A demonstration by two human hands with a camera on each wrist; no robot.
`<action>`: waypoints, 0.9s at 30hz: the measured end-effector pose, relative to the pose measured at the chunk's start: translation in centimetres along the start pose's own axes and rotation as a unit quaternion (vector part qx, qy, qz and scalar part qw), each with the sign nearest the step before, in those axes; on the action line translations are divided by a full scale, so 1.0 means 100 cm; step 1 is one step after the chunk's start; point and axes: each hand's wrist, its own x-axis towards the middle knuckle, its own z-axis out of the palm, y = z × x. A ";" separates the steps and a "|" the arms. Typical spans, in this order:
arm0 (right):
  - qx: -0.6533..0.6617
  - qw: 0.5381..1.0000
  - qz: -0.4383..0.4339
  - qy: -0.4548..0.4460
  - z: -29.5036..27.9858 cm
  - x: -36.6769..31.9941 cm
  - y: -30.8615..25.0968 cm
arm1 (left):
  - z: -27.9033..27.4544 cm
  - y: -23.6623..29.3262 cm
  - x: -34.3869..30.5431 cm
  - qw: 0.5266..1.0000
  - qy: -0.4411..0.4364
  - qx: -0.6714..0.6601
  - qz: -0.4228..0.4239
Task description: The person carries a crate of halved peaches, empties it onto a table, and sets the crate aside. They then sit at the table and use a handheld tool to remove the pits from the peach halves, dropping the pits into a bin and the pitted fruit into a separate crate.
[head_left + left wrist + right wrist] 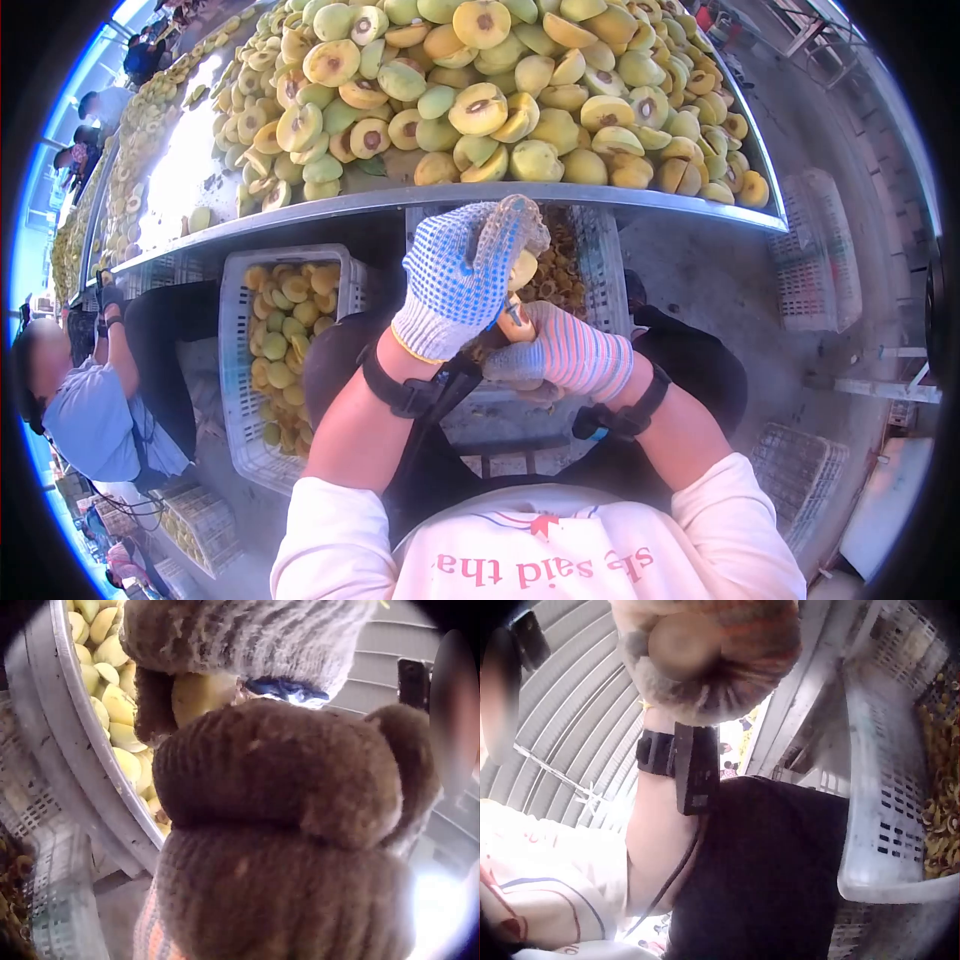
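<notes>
My left hand (450, 270), in a white glove with blue dots, holds a yellow peach (522, 268) over the gap below the table edge. Its thumb and fingers wrap the fruit and hide most of it. My right hand (575, 352), in a pink and blue striped glove, grips a tool by its wooden handle (514, 318), close under the fruit. The handle's round end (686, 646) pokes out of the fist in the right wrist view. A shiny metal part (289, 691) shows beside the peach (201, 697) in the left wrist view; the tip is hidden.
A metal-edged table (370, 208) carries a heap of halved peaches (480, 105) ahead. A white crate (240, 420) of peach halves stands at left. Scraps fill another crate (885, 810) below my hands. Another person (100, 400) sits at far left; more crates (815, 260) stand at right.
</notes>
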 end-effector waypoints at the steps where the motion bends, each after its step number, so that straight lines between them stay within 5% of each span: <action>1: 0.024 1.000 0.009 0.002 -0.001 -0.002 0.000 | 0.003 -0.002 0.001 1.000 0.011 0.001 0.020; 6: 0.061 0.998 0.026 -0.016 -0.001 0.003 0.005 | 0.016 0.000 -0.005 0.992 0.110 -0.013 0.052; 7: 0.058 0.998 0.025 -0.023 0.000 0.003 0.007 | 0.017 -0.004 -0.010 0.992 0.102 -0.070 0.028; 8: 0.054 0.998 0.022 -0.025 -0.001 0.001 0.008 | 0.015 -0.007 -0.007 0.988 0.096 -0.011 0.117; 10: 0.050 0.998 0.024 -0.022 0.002 0.003 0.010 | 0.008 -0.012 -0.006 0.987 0.042 0.076 0.132; 13: 0.010 1.000 -0.001 -0.018 0.003 0.003 0.012 | 0.000 0.002 -0.002 0.961 -0.093 -0.202 -0.164; 22: -0.011 0.993 -0.038 -0.111 -0.010 -0.015 0.006 | -0.008 -0.021 0.000 0.822 0.002 -0.526 -0.219; 27: -0.297 0.951 -0.010 0.082 -0.022 -0.021 -0.003 | -0.015 -0.020 -0.012 0.872 0.106 -0.432 -0.206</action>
